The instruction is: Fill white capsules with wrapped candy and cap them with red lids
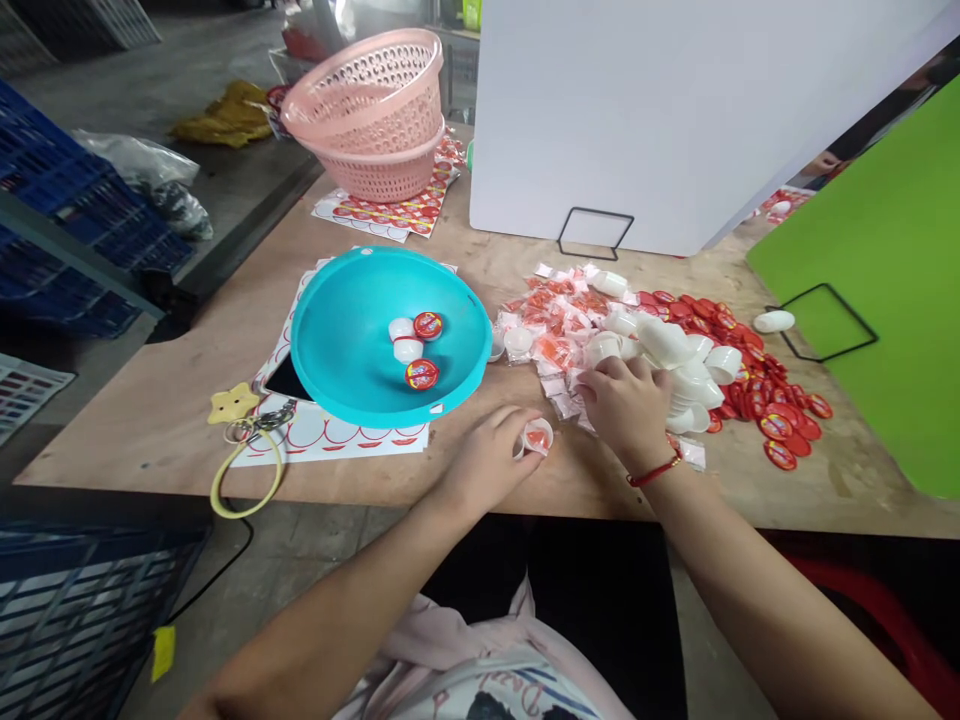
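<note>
My left hand rests on the wooden table and grips a small white cup with an orange-red packet inside. My right hand, with a red cord on the wrist, reaches into the pile of small sachets, fingers curled on them; what it holds is hidden. Beside it lie stacked white cups and a heap of red round lids. A teal bowl to the left holds two closed cups with red lids and a white cup.
Two stacked pink baskets stand at the back on printed sheets. A white board and a green board stand behind on wire stands. A phone, star charm and key ring lie left of the bowl. Blue crates sit on the floor.
</note>
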